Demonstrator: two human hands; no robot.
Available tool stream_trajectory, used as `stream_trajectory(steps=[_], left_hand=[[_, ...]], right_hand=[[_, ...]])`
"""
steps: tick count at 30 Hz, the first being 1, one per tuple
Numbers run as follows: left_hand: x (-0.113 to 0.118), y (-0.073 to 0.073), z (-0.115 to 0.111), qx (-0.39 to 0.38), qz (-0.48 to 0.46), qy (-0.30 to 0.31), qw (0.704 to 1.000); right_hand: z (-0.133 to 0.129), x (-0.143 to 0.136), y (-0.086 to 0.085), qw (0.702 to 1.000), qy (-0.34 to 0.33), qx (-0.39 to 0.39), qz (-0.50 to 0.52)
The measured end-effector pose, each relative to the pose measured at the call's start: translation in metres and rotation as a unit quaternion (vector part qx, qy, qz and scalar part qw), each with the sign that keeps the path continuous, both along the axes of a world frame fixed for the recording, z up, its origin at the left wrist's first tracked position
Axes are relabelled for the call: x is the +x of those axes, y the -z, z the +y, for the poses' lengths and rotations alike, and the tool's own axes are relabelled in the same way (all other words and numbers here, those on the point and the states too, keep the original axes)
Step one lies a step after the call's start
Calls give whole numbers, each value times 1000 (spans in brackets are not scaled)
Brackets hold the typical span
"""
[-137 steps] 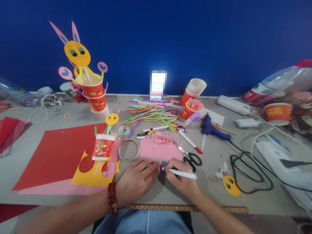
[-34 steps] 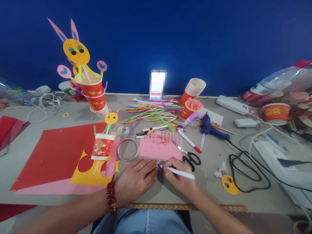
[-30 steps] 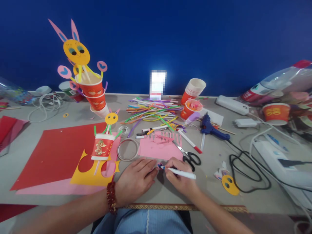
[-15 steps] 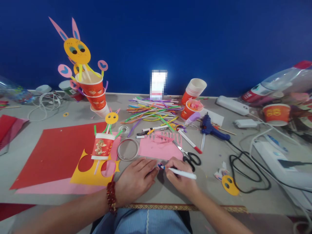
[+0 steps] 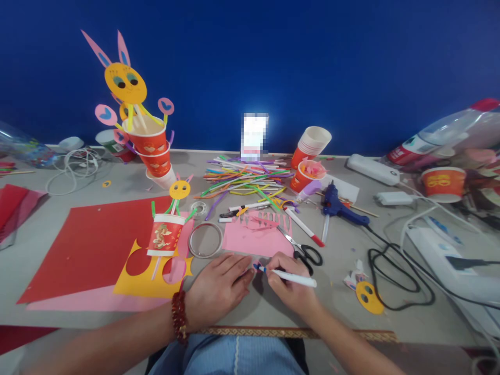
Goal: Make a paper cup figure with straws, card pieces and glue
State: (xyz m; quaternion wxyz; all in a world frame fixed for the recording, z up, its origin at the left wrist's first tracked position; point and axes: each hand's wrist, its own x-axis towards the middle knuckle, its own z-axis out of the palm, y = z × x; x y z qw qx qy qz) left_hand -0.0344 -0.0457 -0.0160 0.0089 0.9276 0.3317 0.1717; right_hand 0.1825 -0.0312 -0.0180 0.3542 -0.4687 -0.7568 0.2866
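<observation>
In my right hand (image 5: 291, 278) is a white felt-tip marker (image 5: 297, 278) with a blue end, pinched between thumb and fingers. Its tip is at a small pink paper piece (image 5: 257, 264) bearing a dark blue mark. My left hand (image 5: 222, 281) lies flat on the table, fingers stretched out together, with the fingertips at the left edge of that piece. Whether they press on it is hard to see. Just beyond the hands lies a pink sheet (image 5: 253, 237) with cut-outs along its far edge. Black-handled scissors (image 5: 307, 254) rest partly on it.
Left of my hands are a roll of tape (image 5: 205, 240), a yellow cut-out sheet (image 5: 136, 278), a red sheet (image 5: 94, 245) and a cup figure (image 5: 166, 234). Pipe cleaners (image 5: 242, 179) lie behind. A blue glue gun (image 5: 339, 208) and its black cable are to the right.
The marker has shifted very slightly to the right with my right hand. My left hand stays put beside the pink piece.
</observation>
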Motion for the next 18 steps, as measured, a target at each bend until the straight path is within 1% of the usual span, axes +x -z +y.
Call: stream_trajectory(steps=[11,13,18], left_hand=[[0,-2,0,-1,-9,1,1000],[0,-1,0,-4,-9,0,1000],[1,1,-2,-16,-15,-9,1000]], right_hand=[[0,1,-2,1000,10,9,8],[-2,2,0,999,25,13,22],[-6,5,4,995,86,18,50]])
